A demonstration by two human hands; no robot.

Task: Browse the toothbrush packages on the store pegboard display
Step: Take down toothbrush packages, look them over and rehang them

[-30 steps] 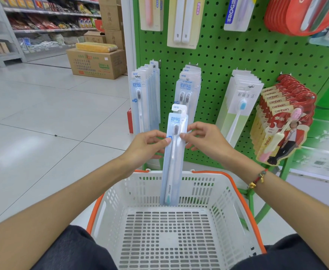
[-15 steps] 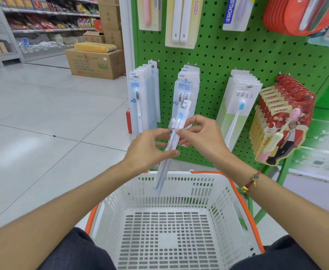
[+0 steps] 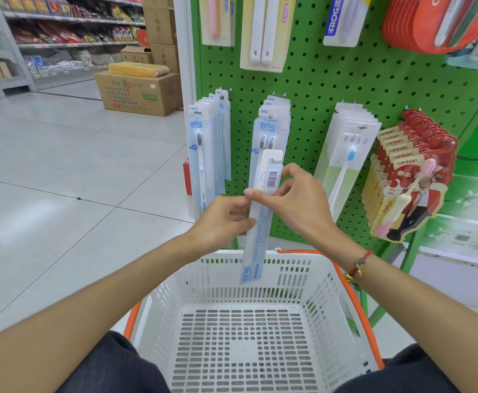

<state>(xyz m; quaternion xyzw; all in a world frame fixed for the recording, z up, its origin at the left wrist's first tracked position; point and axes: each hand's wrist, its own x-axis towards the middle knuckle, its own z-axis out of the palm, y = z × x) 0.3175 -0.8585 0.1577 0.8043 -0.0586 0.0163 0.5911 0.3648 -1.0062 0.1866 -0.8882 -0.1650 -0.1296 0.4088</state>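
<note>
While both hands pinch it above the white basket (image 3: 249,282), the toothbrush package (image 3: 260,211) shows its barcoded back; left hand (image 3: 223,219) fingers partly hidden behind it, right hand (image 3: 294,202) fingers gripping its edges.

The floor (image 3: 62,171) is pale glossy tile with thin dark seams, and soft light glares off it. At the far left, grey metal shelves (image 3: 8,52) carry rows of packaged goods, too blurred to name. Brown cardboard boxes (image 3: 138,90) sit on the floor by a taller stack of boxes (image 3: 160,29), with a yellow pack (image 3: 138,69) lying on the lowest one. A white post (image 3: 185,52) edges the aisle.
</note>
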